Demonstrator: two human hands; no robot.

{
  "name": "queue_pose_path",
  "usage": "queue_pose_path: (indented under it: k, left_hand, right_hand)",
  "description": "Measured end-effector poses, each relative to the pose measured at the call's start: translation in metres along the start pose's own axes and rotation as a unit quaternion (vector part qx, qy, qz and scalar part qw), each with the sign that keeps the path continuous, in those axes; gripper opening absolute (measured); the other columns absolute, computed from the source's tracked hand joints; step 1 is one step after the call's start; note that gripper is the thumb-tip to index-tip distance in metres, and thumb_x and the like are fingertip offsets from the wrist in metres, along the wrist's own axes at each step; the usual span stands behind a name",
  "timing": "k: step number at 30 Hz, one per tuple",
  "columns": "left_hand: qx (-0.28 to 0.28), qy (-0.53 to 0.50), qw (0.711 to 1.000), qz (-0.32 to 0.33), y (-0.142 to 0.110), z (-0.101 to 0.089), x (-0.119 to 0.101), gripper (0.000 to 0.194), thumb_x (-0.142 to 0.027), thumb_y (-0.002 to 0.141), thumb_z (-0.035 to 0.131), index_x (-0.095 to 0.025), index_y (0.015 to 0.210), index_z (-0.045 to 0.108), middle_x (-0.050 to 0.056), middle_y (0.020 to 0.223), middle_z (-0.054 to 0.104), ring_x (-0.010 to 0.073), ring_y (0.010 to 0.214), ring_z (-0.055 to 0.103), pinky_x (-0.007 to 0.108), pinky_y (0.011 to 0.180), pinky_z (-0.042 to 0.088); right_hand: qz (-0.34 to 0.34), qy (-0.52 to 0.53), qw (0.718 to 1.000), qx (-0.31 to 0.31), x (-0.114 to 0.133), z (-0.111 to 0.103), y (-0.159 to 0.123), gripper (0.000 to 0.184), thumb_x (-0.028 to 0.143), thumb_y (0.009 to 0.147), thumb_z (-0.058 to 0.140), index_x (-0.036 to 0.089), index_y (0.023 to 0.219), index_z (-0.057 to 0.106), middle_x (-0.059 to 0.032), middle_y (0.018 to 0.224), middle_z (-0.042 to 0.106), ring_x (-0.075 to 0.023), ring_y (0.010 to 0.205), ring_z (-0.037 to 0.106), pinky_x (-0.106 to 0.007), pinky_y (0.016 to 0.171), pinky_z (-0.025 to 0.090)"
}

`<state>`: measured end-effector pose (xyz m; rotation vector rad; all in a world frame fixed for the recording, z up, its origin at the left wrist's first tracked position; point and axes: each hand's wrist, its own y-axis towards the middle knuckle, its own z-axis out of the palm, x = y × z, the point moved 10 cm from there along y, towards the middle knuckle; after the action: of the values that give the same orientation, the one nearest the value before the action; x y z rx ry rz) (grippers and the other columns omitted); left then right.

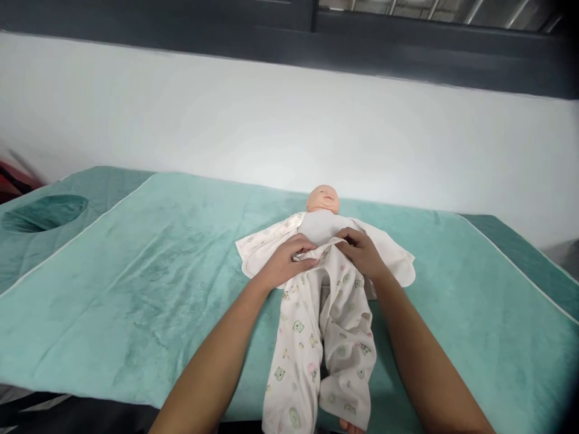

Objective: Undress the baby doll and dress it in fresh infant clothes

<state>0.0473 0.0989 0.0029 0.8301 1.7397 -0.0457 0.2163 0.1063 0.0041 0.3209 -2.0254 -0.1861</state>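
Observation:
A baby doll (322, 199) lies on its back, head toward the wall, on a green bed cover. White baby trousers (298, 337) with small printed animals cover its legs, and one foot (351, 427) shows below a cuff. My left hand (294, 259) pinches the trousers' waistband at the doll's left-hand side in view. On the other side, my right hand (359, 248) grips the same waistband, which stretches up between both hands over the doll's belly. Under the torso a white baby top (389, 247) lies spread with its sleeves out to both sides.
The green bed cover (149, 265) spreads widely to both sides, with a face hole (45, 213) at the far left. Behind the bed stands a white wall (203, 120) beneath a dark window frame (181, 33).

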Motion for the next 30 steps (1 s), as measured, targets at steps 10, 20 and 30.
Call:
queue_pose_path:
  k: [10,20,30]
  left_hand:
    - [-0.034,-0.092,0.994,-0.045,0.003,-0.003,0.020,0.022,-0.038,0.085,0.067,-0.017,0.078,0.062,0.004,0.090,0.059,0.0164,0.085,0.054,0.029,0.078,0.041]
    - [-0.235,-0.329,0.895,-0.187,-0.010,-0.019,0.073,0.032,-0.035,0.070,0.077,-0.018,0.069,0.050,-0.005,0.064,0.043,0.0077,0.055,0.039,0.021,0.053,0.031]
    - [0.006,-0.145,0.962,-0.233,-0.033,-0.011,0.067,0.040,-0.045,0.075,0.073,-0.016,0.060,0.050,-0.002,0.062,0.047,0.0102,0.059,0.044,0.023,0.056,0.032]
  right_hand:
    - [0.089,0.214,0.972,0.046,-0.022,0.010,0.000,0.029,0.040,0.073,0.073,0.018,0.065,0.055,0.0036,0.061,0.043,-0.0105,0.058,0.037,-0.025,0.053,0.027]
    - [0.081,0.265,0.959,0.066,-0.032,0.005,0.000,0.035,0.045,0.072,0.076,0.018,0.064,0.054,0.0042,0.061,0.044,-0.0104,0.058,0.037,-0.025,0.054,0.026]
    - [0.100,0.349,0.931,-0.045,-0.062,-0.014,-0.009,0.025,0.039,0.071,0.074,0.020,0.069,0.058,0.0034,0.064,0.050,-0.0126,0.060,0.044,-0.027,0.060,0.035]
